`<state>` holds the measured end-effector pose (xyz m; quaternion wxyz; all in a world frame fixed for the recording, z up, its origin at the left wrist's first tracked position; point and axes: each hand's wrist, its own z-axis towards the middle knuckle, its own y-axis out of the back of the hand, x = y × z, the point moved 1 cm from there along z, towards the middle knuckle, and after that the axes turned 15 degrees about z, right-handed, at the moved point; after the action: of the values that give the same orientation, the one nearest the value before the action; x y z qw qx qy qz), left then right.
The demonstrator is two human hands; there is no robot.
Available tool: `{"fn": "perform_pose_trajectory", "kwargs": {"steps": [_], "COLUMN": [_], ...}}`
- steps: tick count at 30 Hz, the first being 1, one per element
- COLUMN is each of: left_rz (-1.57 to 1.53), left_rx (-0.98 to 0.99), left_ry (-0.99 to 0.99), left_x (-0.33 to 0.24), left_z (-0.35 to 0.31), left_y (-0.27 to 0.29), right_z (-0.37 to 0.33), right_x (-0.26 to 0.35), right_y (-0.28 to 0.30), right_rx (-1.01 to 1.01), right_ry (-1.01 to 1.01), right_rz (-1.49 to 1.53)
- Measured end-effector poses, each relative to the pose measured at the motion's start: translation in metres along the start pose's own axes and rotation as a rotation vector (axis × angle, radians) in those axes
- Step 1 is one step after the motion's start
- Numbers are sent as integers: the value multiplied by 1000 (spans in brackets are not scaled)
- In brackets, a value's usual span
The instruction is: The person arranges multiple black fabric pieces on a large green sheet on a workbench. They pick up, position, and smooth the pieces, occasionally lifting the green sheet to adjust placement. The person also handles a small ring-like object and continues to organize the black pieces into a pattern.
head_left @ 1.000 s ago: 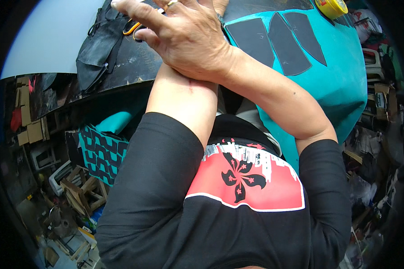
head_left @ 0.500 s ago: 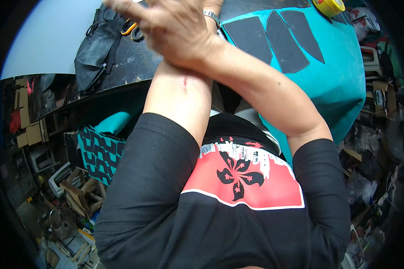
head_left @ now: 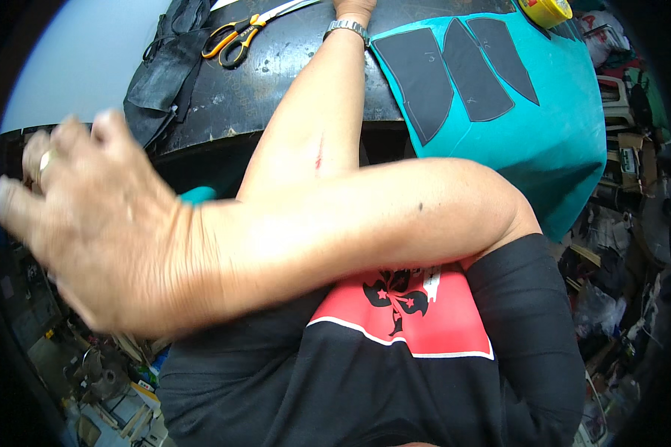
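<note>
A scuffed black tabletop (head_left: 291,71) held orange-and-black-handled scissors (head_left: 254,28); the bare right hand (head_left: 112,223) spread loosely; whether the left hand (head_left: 356,7) gripped, I couldn't tell.

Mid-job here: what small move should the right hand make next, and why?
Probably lift the right hand rightward to uncross the arms. It is blurred in the air at far left, nothing visible in it, and its forearm crosses over the left arm. The scissors lie untouched on the table, and the dark pieces lie on the teal sheet.
</note>
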<state>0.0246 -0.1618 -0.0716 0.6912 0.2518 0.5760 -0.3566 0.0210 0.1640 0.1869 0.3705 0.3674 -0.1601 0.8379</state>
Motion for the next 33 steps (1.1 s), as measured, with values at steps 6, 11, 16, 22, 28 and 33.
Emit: {"fn": "perform_pose_trajectory", "kwargs": {"steps": [6,11,16,22,28,33], "left_rz": [0,-3,-9,-4,-23,-34], "left_rx": [-9,-10,-18,-8,-21,-24], "left_ry": [-6,-4,-2,-6,2,-1], "left_x": [-1,-2,-2,4,-1,-7], "left_z": [0,-1,-1,3,0,-2], "left_y": [3,1,3,3,2,1], "right_z": [4,33,41,3,13,36], "right_x": [-100,-186,-117,-19,-159,-123], "right_y": [44,82,79,1,42,61], "right_rx": [-207,-47,32,3,-77,-110], "right_ry": [390,730,-50,-59,211,272], "right_rz": [-238,-628,-342,348,-171,-430]}}
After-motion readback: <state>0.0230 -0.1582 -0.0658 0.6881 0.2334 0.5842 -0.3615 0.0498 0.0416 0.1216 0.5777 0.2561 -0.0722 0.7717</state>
